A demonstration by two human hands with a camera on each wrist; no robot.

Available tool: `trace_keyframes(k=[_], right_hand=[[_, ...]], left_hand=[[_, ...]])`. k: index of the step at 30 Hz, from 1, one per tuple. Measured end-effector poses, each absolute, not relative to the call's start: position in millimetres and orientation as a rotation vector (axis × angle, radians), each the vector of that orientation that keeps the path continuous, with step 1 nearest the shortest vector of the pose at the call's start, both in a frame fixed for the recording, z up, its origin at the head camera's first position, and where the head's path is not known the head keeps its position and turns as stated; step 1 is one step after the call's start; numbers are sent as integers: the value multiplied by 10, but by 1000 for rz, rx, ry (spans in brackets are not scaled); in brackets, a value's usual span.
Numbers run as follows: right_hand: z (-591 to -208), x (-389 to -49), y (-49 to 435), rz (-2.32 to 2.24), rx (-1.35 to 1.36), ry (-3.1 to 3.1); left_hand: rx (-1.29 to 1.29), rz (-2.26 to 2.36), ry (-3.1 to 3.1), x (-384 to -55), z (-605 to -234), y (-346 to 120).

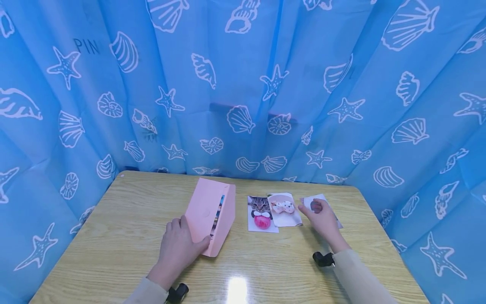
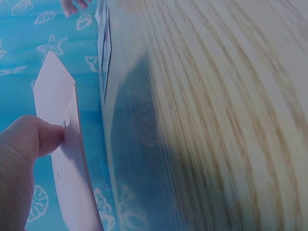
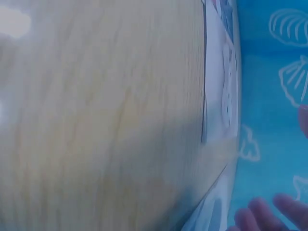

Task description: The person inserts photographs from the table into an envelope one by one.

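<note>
My left hand (image 1: pixel 177 245) grips a pink paper envelope (image 1: pixel 201 202) by its near left side, thumb at the opening. The envelope is tilted, and the edges of colored pictures (image 1: pixel 217 215) show in its slit. In the left wrist view the thumb (image 2: pixel 48 137) presses on the pale envelope (image 2: pixel 72 168). Over a photo card (image 1: pixel 319 197) at the right hovers my right hand (image 1: pixel 323 220), hiding part of it. In the right wrist view its fingers (image 3: pixel 262 214) look apart and hold nothing.
Two more photos lie between the hands: a cat with a pink ball (image 1: pixel 262 214) and a white spotted bow (image 1: pixel 284 209), the second edging over the first. The wooden table (image 1: pixel 125 219) ends at a blue shell-patterned curtain (image 1: pixel 243 84) behind and at both sides.
</note>
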State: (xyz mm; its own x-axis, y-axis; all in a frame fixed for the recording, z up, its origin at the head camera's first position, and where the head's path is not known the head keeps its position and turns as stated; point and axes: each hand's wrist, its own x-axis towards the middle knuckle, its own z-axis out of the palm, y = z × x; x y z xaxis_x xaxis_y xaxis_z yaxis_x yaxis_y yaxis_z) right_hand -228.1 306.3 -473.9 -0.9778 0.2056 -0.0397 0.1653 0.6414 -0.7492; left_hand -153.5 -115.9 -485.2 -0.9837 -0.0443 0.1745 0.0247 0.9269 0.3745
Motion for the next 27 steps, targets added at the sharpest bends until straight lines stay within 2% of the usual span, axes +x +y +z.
trace_keyframes(k=[11,20,27], right_hand=[[-4836,-2354,3328,1152,-477,-2899],[-4903,-2403,3392,978,-639,-2899],[-4891,-2409,3407,906,-666,-2950]], left_hand=[[25,-567,-2921,-1535,-4846,-1155],[21,-572,-2920,-1536,-4847,-1155],[26,-581,-2920,-1533,-4851,-1157]])
